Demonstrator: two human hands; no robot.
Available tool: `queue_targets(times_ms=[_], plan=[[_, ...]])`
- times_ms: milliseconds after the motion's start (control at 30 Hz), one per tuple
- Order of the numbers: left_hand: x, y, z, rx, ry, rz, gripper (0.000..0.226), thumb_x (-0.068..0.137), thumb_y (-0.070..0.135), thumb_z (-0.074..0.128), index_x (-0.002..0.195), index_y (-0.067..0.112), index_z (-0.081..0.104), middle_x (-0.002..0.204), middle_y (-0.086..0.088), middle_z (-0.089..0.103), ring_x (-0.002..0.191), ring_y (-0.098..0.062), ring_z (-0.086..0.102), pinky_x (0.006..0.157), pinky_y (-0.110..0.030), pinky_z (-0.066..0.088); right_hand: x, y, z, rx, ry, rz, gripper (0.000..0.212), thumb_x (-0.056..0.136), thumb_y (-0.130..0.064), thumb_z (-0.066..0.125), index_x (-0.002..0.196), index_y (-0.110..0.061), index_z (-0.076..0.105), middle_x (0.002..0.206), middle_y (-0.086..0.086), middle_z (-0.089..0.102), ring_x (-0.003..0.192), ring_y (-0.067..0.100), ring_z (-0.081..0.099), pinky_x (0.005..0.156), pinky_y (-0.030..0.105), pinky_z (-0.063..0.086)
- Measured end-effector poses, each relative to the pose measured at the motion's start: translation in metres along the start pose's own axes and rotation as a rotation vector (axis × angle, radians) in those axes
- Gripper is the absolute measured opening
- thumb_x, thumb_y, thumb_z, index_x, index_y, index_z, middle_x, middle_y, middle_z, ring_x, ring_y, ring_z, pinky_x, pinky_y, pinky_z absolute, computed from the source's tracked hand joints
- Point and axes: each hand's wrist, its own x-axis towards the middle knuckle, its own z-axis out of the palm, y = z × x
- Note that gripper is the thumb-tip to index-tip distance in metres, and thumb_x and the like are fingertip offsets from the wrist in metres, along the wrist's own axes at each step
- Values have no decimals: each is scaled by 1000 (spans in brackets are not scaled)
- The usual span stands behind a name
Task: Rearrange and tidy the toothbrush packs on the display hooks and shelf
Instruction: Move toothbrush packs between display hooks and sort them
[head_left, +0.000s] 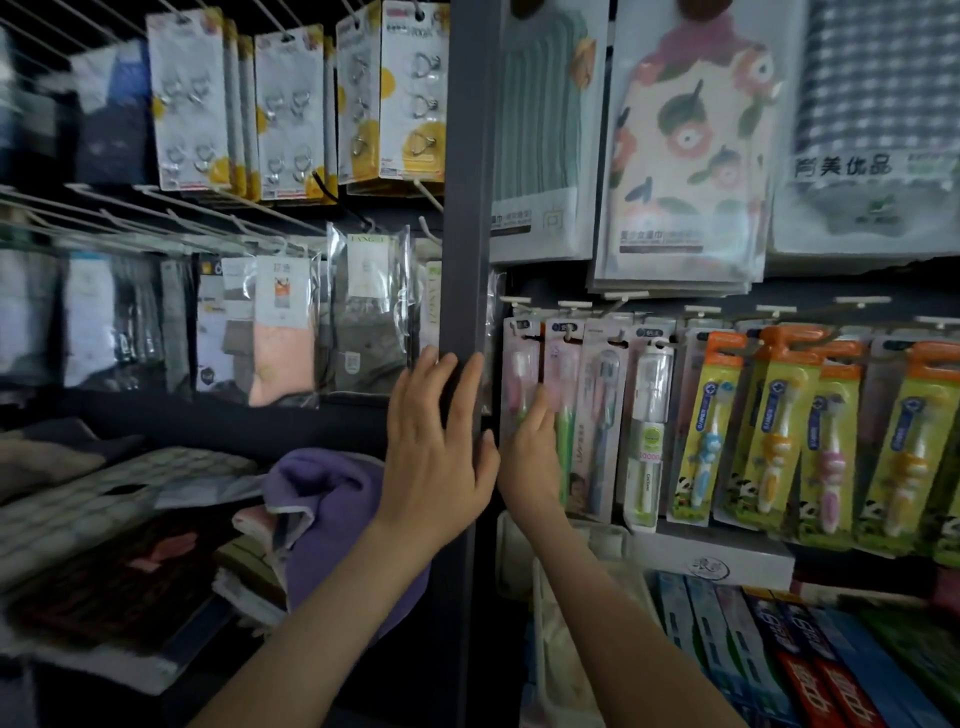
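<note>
Toothbrush packs hang in a row on white hooks (571, 304) right of the grey upright post (465, 208). At the left end hang pink-backed packs (519, 358), then a white boxed toothbrush (649, 431), then several yellow-and-orange children's packs (711, 426). My left hand (439, 447) lies flat with straight fingers against the post. My right hand (530, 447) reaches to the leftmost pink pack, fingers on its front and partly behind the neighbouring pack; whether it grips is unclear.
Towels in bags (680, 156) hang above the toothbrushes. Boxed toothpaste (810, 654) lies on the shelf below, beside a white bin (545, 623). Left of the post hang sock packs (280, 327) and hook cards (192, 104); folded cloths, one purple (332, 499), lie on the lower shelf.
</note>
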Motion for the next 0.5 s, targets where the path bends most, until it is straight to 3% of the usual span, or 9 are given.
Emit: queue_targets(times_ms=[100, 200, 333, 500], plan=[[-3, -4, 6, -118, -12, -47, 57, 90, 24, 44, 142, 9, 25, 146, -13, 19, 138, -33, 23, 111, -50, 29, 3, 2, 0, 170, -2, -49, 76, 88, -2, 56, 149, -10, 10, 130, 17, 43, 104, 23, 51, 84, 31, 49], [-4, -7, 6, -173, -32, -48, 56, 93, 27, 41, 144, 13, 22, 149, -11, 15, 140, -31, 21, 113, -46, 25, 6, 7, -7, 149, -83, -196, 72, 89, 0, 52, 150, -13, 15, 130, 14, 45, 103, 22, 47, 86, 27, 44], [-4, -8, 7, -216, -47, -47, 58, 92, 25, 42, 145, 15, 20, 150, -9, 14, 140, -30, 19, 114, -46, 23, -1, 9, -40, 174, -380, -192, 73, 91, -1, 50, 150, -21, 13, 136, 15, 38, 119, 30, 46, 91, 26, 37], [-5, -8, 4, -133, -49, -11, 56, 94, 20, 43, 144, 5, 22, 148, -19, 18, 138, -35, 22, 113, -50, 25, -32, 42, -87, 101, -637, -139, 66, 94, -17, 52, 149, -30, 18, 144, 12, 35, 130, 29, 38, 98, 27, 32]])
